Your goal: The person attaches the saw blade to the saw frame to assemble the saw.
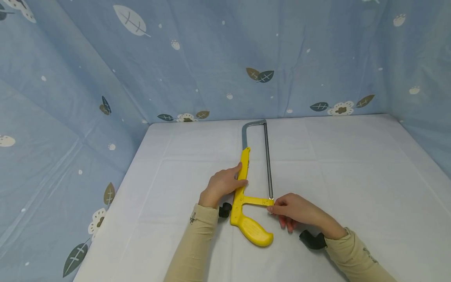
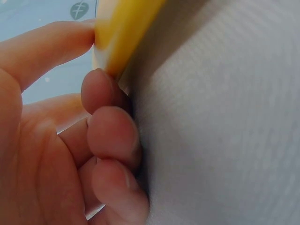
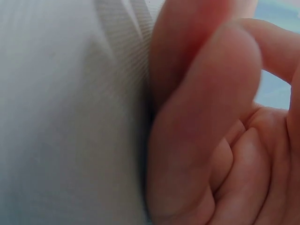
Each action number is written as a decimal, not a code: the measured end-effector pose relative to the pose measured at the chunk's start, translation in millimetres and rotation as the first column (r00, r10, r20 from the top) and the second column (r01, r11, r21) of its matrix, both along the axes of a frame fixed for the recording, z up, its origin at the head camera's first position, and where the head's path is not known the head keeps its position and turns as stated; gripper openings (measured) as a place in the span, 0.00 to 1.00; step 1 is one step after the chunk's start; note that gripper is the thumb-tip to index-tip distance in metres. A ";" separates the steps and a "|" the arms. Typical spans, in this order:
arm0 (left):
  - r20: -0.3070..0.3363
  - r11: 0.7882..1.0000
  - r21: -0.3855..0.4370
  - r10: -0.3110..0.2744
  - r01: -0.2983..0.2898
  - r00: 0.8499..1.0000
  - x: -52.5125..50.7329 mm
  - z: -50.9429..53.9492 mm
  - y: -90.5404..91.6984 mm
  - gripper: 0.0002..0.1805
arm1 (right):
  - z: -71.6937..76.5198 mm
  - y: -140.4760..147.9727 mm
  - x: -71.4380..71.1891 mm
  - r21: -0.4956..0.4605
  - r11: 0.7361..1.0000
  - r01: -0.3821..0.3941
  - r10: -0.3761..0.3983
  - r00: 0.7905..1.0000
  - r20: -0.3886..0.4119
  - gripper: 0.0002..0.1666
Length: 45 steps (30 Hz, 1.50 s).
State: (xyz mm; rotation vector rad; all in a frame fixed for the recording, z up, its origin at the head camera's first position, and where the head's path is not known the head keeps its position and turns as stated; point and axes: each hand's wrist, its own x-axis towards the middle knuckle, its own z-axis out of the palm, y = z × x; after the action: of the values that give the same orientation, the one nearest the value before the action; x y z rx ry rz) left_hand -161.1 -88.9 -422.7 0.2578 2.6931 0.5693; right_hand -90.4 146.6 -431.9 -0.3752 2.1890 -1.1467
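Observation:
A hacksaw (image 1: pixel 252 201) lies flat on the white cloth, its yellow handle (image 1: pixel 254 232) toward me and its grey metal bow (image 1: pixel 244 135) pointing away. The blade side (image 1: pixel 268 164) runs along the right. My left hand (image 1: pixel 222 184) holds the yellow frame between thumb and fingers; the left wrist view shows the yellow edge (image 2: pixel 133 33) at the fingertips. At the near end of the blade, my right hand (image 1: pixel 299 209) pinches the small fitting at the yellow arm's tip. The fitting is mostly hidden by the fingers, and the right wrist view shows only curled fingers (image 3: pixel 201 122).
The white-covered table (image 1: pixel 352 172) stretches out on both sides of the saw. Blue leaf-patterned cloth (image 1: pixel 211 58) hangs behind and at the sides. Black wrist devices (image 1: pixel 312 239) sit under both wrists, close to the cloth.

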 end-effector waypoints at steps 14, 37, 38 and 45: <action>-0.004 1.000 0.004 -0.002 0.002 1.000 -1.2 -1.8 -0.5 0.38 | -2.8 4.7 -2.8 -0.032 0.999 -0.041 0.040 0.999 -0.021 0.18; -0.007 1.000 0.009 -0.007 0.007 1.000 -1.1 -0.2 -0.7 0.38 | -6.0 5.9 -4.1 -0.010 1.000 -0.011 0.010 1.000 -0.019 0.19; -0.006 1.000 0.010 -0.007 0.007 1.000 -1.1 -0.1 -0.6 0.38 | -5.9 5.7 -4.1 -0.011 1.000 -0.012 0.012 1.000 -0.018 0.20; 0.000 1.000 0.006 -0.006 0.006 1.000 -0.3 0.7 -0.2 0.38 | -5.8 4.1 -3.7 -0.024 1.000 -0.002 0.002 1.000 -0.017 0.21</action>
State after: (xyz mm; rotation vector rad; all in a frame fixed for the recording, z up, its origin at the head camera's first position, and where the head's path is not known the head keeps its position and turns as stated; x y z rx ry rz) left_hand -161.4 -89.1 -422.0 0.2671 2.6902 0.5755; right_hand -94.1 150.7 -437.6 -0.3987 2.1907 -1.1731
